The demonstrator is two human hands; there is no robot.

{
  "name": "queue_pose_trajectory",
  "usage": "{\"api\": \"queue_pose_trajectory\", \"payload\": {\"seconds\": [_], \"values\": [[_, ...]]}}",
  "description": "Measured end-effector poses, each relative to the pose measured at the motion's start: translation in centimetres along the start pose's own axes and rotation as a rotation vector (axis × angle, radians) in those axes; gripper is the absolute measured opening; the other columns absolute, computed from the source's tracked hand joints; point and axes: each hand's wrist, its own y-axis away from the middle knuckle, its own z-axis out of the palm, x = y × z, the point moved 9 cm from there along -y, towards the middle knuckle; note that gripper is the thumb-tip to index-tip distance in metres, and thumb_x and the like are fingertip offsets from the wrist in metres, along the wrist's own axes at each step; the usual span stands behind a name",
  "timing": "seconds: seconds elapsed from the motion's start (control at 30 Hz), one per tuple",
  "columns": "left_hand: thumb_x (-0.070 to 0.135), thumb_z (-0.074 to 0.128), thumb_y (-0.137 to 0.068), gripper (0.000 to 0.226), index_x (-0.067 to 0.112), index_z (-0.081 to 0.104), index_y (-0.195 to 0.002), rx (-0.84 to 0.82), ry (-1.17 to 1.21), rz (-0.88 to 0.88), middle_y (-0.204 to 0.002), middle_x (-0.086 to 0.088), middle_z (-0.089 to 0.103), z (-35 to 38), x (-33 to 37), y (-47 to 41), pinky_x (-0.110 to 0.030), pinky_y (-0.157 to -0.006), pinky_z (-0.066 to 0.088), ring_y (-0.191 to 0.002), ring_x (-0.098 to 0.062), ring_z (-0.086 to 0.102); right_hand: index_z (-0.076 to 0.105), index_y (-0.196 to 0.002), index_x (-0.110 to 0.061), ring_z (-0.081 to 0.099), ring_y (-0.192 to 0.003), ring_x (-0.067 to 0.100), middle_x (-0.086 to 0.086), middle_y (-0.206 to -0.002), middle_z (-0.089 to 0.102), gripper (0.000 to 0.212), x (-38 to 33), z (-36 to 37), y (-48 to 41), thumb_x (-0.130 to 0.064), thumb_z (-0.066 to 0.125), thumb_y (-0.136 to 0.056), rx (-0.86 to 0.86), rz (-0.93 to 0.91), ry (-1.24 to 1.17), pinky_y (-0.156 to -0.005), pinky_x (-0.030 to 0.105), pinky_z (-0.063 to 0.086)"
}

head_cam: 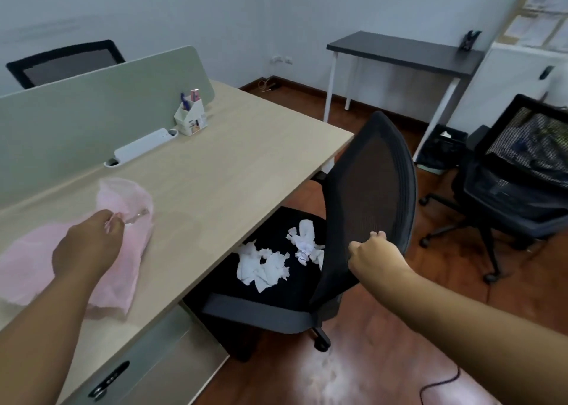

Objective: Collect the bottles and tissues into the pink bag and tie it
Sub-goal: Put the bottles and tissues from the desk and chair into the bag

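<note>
While the left hand (89, 244) rests on the pink bag (123, 251), its fingers pinch a fold of the thin plastic near the bag's upper end, grip closed on the bag. Bag lies flat and crumpled on the light wood counter (230, 164), near its front edge, left side of view. Something clear shows through the plastic just beside the fingertips; cannot tell what it is. Right hand (373, 255) grips the lower side edge of the backrest of a black mesh office chair (372, 189), fingers curled round the frame, grip closed on the chair. Crumpled white tissues (276, 260) lie in a loose scatter on the chair's black seat, partly under the counter edge, several pieces touching each other. No bottles clearly visible. On the counter farther back: white power strip (143, 144) against the green divider panel (92, 112), white pen holder (190, 117) beside it. Second black chair (516, 171) stands well apart on the right, dark side table (405, 52) against the far wall.
</note>
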Motion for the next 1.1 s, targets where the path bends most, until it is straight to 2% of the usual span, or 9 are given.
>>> {"api": "queue_pose_trajectory", "payload": {"seconds": [0.2, 0.4, 0.53, 0.67, 0.73, 0.83, 0.93, 1.0, 1.1], "values": [[0.047, 0.033, -0.101, 0.035, 0.025, 0.061, -0.1, -0.032, -0.001, 0.054, -0.102, -0.02, 0.067, 0.6, 2.1, 0.2, -0.044, -0.077, 0.05, -0.091, -0.042, 0.059, 0.052, -0.136, -0.01, 0.038, -0.132, 0.053, 0.016, -0.132, 0.046, 0.038, 3.3, 3.9, 1.0, -0.007, 0.038, -0.101, 0.033, 0.083, -0.008, -0.105, 0.057, 0.032], [0.045, 0.036, -0.1, 0.034, 0.023, 0.059, -0.09, -0.038, 0.104, 0.051, -0.094, -0.018, 0.065, -0.4, 2.0, 1.2, -0.044, -0.076, 0.05, -0.083, -0.039, 0.056, 0.031, -0.149, -0.028, 0.022, -0.141, 0.046, 0.014, -0.152, 0.028, 0.05, 3.2, 4.8, 2.4, -0.025, 0.043, -0.101, -0.188, 0.171, -0.132, -0.114, 0.059, 0.016], [0.05, 0.034, -0.091, 0.036, 0.021, 0.055, -0.089, -0.032, 0.227, 0.0, -0.082, -0.01, 0.068, -1.9, 1.1, 1.6, -0.043, -0.075, 0.052, -0.082, -0.038, 0.062, 0.028, -0.147, -0.034, 0.041, -0.129, 0.033, 0.007, -0.143, 0.039, 0.064, -1.6, -1.1, -0.1, -0.034, 0.058, -0.09, -0.17, 0.053, -0.426, -0.104, 0.048, 0.033], [0.039, 0.044, -0.099, 0.031, 0.015, 0.054, -0.08, 0.044, 0.325, -0.029, -0.071, -0.006, 0.06, -5.9, -0.6, 1.7, -0.037, -0.068, 0.044, -0.072, -0.035, 0.058, 0.032, -0.145, -0.029, 0.049, -0.121, 0.031, 0.007, -0.136, 0.044, 0.061, -8.6, -12.8, -5.0, -0.039, 0.057, -0.091, 0.097, -0.116, -0.703, -0.088, 0.04, 0.043], [0.036, 0.047, -0.099, 0.032, 0.018, 0.05, -0.073, 0.088, 0.356, -0.016, -0.074, -0.01, 0.058, -7.7, -1.9, 1.7, -0.037, -0.068, 0.043, -0.075, -0.037, 0.055, 0.03, -0.147, -0.029, 0.049, -0.122, 0.032, 0.008, -0.139, 0.042, 0.067, -11.5, -17.6, -7.7, -0.05, 0.057, -0.09, 0.146, -0.155, -0.911, -0.094, 0.042, 0.046], [0.036, 0.047, -0.099, 0.034, 0.018, 0.046, -0.071, 0.107, 0.365, 0.002, -0.067, -0.005, 0.051, -9.7, -4.5, 2.1, -0.037, -0.064, 0.04, -0.073, -0.034, 0.049, 0.019, -0.152, -0.026, 0.045, -0.13, 0.031, 0.01, -0.148, 0.035, 0.093, -14.4, -23.4, -11.1, -0.059, 0.067, -0.079, 0.143, -0.108, -1.524, -0.101, 0.04, 0.043], [0.036, 0.047, -0.1, 0.032, 0.013, 0.051, -0.078, 0.098, 0.386, 0.029, -0.065, -0.001, 0.047, -10.8, -6.6, 2.4, -0.034, -0.061, 0.036, -0.067, -0.025, 0.044, 0.014, -0.15, -0.022, 0.045, -0.128, 0.029, 0.005, -0.146, 0.035, 0.099, -18.5, -27.6, -13.5, -0.057, 0.071, -0.077, -0.019, -0.031, -2.077, -0.086, 0.037, 0.045], [0.035, 0.047, -0.101, 0.031, 0.012, 0.057, -0.082, 0.098, 0.416, 0.048, -0.07, -0.004, 0.051, -10.9, -7.6, 2.5, -0.032, -0.06, 0.035, -0.066, -0.021, 0.044, 0.026, -0.14, -0.017, 0.054, -0.115, 0.029, 0.005, -0.134, 0.045, 0.08, -21.5, -28.7, -14.8, -0.044, 0.072, -0.081, -0.159, 0.03, -2.312, -0.072, 0.035, 0.049], [0.034, 0.046, -0.103, 0.032, 0.012, 0.059, -0.085, 0.072, 0.452, 0.047, -0.07, -0.002, 0.05, -9.7, -8.4, 2.3, -0.032, -0.06, 0.034, -0.065, -0.018, 0.043, 0.053, -0.113, -0.008, 0.064, -0.084, 0.03, 0.011, -0.108, 0.061, 0.025, -23.3, -27.4, -16.8, -0.005, 0.058, -0.089, -0.227, 0.146, -2.552, -0.047, 0.031, 0.053]]}}
